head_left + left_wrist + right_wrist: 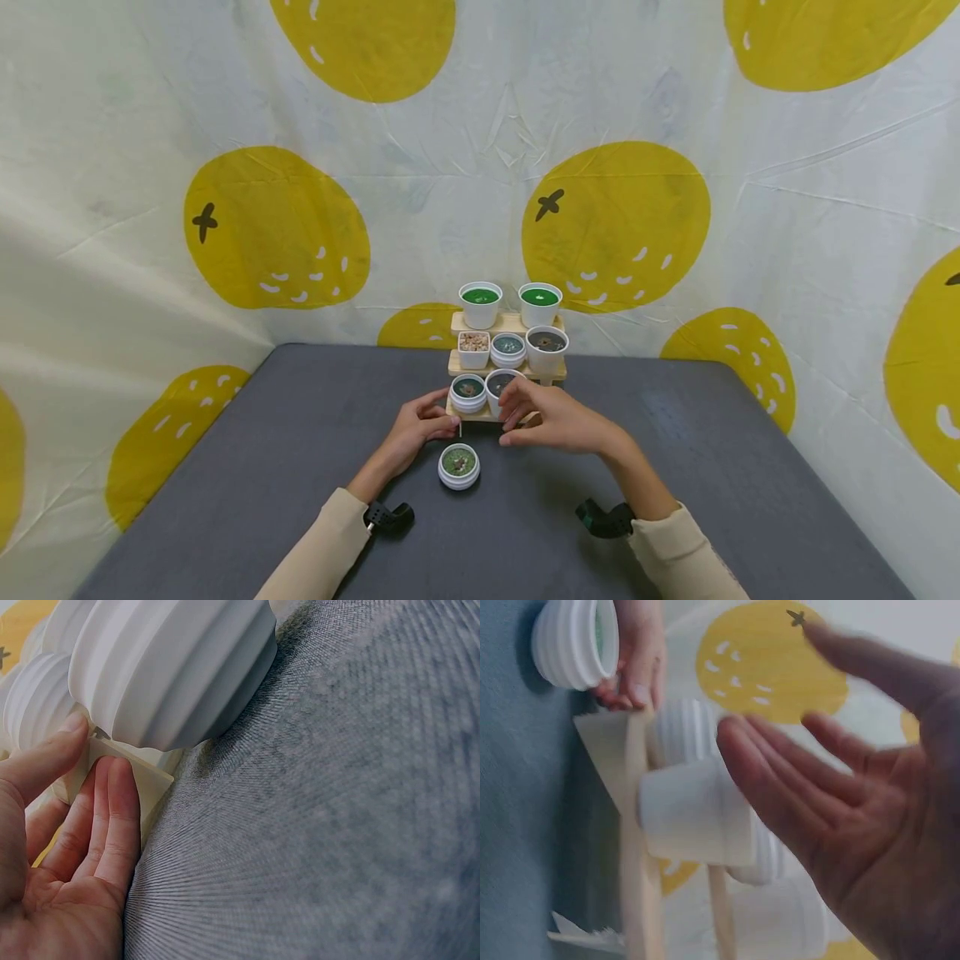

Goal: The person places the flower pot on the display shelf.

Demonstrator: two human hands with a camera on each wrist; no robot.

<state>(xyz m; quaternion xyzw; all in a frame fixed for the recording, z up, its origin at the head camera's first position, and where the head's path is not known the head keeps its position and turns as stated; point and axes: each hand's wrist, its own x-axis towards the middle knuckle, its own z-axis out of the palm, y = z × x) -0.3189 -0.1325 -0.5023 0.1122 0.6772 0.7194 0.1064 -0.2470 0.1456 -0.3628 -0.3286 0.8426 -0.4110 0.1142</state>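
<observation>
A small three-tiered wooden stand [510, 323] holds white pots against the patterned cloth. My left hand [412, 429] grips the left end of its lowest shelf, thumb above and fingers against the wooden side support [154, 784]. In front of the stand, close beside that hand, sits a ribbed white pot [459, 478] with green contents. My right hand [562, 421] hovers with loosely bent fingers near the plain pot [694, 814] on the lowest shelf, holding nothing. To the left of that pot stands another ribbed pot [468, 403] with dark green contents.
The middle shelf carries a square pot [473, 357] of pale bits, a ribbed pot [508, 357] and a dark-filled pot [547, 356]. Two green-filled pots [480, 312] stand on top. Cloth [450, 200] printed with yellow fruit surrounds the dark table [300, 417].
</observation>
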